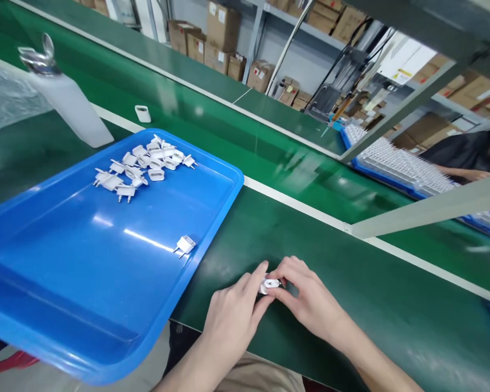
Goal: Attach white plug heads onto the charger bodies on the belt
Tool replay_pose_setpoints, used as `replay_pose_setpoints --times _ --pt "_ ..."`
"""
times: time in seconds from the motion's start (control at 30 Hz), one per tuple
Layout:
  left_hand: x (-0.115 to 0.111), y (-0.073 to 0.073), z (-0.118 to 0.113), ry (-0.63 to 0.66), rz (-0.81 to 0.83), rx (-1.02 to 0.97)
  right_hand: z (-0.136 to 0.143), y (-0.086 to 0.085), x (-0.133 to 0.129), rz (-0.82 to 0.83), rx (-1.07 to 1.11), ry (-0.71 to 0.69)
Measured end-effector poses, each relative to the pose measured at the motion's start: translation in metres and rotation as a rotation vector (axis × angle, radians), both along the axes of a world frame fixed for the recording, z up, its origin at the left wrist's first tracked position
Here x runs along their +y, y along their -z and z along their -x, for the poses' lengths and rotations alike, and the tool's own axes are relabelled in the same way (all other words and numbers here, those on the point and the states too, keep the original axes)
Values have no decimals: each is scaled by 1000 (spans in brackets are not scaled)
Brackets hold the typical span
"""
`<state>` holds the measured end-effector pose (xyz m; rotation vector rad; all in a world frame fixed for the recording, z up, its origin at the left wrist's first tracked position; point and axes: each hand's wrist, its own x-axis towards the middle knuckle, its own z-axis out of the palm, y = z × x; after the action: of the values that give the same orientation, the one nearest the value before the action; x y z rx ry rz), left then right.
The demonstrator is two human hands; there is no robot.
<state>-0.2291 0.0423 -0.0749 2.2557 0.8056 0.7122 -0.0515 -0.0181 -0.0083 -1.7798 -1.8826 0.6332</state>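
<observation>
My left hand [234, 313] and my right hand [308, 296] meet over the green table near its front edge. Both pinch one small white plug part [268, 284] between their fingertips. To the left lies a blue tray [106, 283], partly hanging over the table edge. A heap of several white plug parts [142, 166] sits at the tray's far end. One single plug part [185, 245] lies near the tray's right rim, close to my left hand.
A white bottle [67, 98] with a metal cap stands behind the tray. A lone white part [142, 113] lies on the green conveyor belt [269, 158]. Across the belt, another person's arm [469, 174] rests by a blue tray of white parts [396, 163]. Cardboard boxes fill shelves behind.
</observation>
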Motion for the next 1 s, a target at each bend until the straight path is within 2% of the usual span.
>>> replay_pose_setpoints --times 0.07,0.23,0.33,0.4,0.6,0.73,0.83,0.93,1.0 --pt "7 -3 1 40 74 24 -4 -3 -5 -25 5 -12" --pt "14 -10 0 67 329 -37 -5 -4 -24 -136 12 125" --pt "14 -8 -1 62 403 -123 0 -5 -28 -144 32 110" --pt "13 -7 -2 63 406 -152 3 -4 -26 -138 34 91" --pt "13 -9 -4 57 281 -102 1 2 -12 -161 -24 21" --pt "12 -16 -9 66 317 -84 -3 0 -6 -231 -42 -51" --pt "8 -17 -18 78 486 -104 -9 1 -5 -341 -53 -90" --pt "6 -11 -31 54 710 -177 -21 10 -5 -416 -39 -92" --pt "5 -6 -39 28 779 -239 -31 20 -7 -502 -21 26"
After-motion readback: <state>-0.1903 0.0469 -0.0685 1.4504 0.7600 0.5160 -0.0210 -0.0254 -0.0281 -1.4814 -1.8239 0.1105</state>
